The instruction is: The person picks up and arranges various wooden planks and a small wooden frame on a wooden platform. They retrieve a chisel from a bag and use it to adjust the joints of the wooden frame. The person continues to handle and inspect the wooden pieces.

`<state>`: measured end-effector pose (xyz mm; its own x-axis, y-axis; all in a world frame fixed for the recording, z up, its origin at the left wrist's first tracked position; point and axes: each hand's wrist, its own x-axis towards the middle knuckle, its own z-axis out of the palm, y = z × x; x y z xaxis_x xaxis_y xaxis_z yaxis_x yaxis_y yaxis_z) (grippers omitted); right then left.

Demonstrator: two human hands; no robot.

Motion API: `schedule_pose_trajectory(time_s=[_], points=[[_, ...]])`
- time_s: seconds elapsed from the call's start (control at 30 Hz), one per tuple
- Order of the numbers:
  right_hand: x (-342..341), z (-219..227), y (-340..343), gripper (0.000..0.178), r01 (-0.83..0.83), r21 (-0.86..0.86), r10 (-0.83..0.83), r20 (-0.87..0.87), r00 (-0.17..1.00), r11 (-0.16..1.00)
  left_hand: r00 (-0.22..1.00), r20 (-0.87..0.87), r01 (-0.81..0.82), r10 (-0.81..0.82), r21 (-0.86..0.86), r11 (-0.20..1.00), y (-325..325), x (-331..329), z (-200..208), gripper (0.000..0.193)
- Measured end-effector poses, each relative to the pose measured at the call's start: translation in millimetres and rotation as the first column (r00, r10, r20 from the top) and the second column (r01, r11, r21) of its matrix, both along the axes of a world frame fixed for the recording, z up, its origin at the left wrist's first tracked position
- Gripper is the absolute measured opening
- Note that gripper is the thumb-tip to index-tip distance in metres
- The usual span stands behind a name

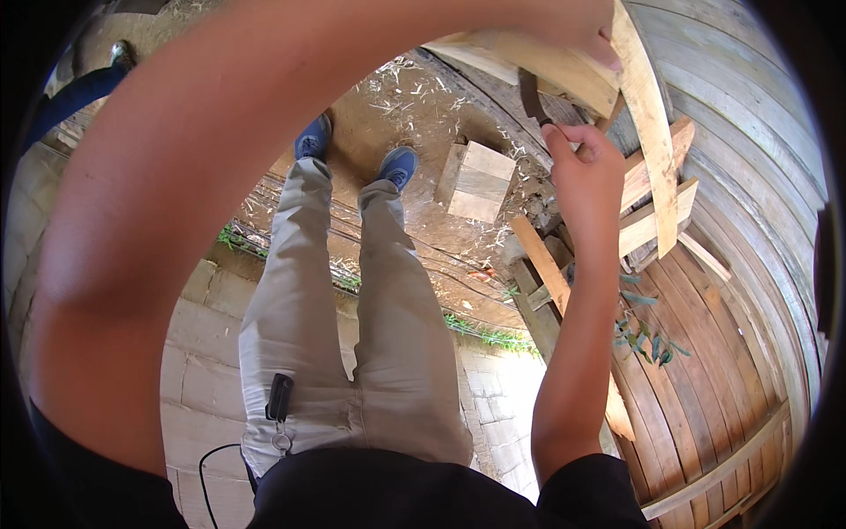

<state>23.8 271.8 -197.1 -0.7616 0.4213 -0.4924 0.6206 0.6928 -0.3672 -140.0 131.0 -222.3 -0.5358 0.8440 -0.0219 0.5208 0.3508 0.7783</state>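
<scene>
My right hand (589, 163) is closed round the handle of a knife with a dark, curved blade (530, 95). That blade lies against the side of a pale wooden beam (577, 79). My left arm reaches across the upper part of the view, and my left hand (599, 40) is at the top edge of a long, thin wooden plank (650, 132). Its fingers look curled at the plank's edge, though they are blurred and partly hidden. The plank slants down past the beam's end, to the right of my right hand.
A small wooden block (480, 182) sits on the dirt floor among shavings. Boards (656, 216) and a leaning slat (542, 256) stand on my right, by a plank wall (749, 115). Leafy twigs (648, 339) hang there. Another person's leg (84, 97) shows far left.
</scene>
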Motion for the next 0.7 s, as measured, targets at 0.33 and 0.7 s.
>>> schedule_pose_trajectory(time_s=[0.33,0.7], points=[[8,13,-31,0.019,-0.149,0.247,0.182,-0.12,0.976,0.958,0.99,-0.129,0.036,-0.054,-0.137,0.99,9,-31,-7,0.046],[-7,8,-29,0.019,-0.253,0.285,0.278,-0.047,0.96,0.924,0.99,-0.118,0.07,-0.082,-0.107,0.992,15,-27,-12,0.05]])
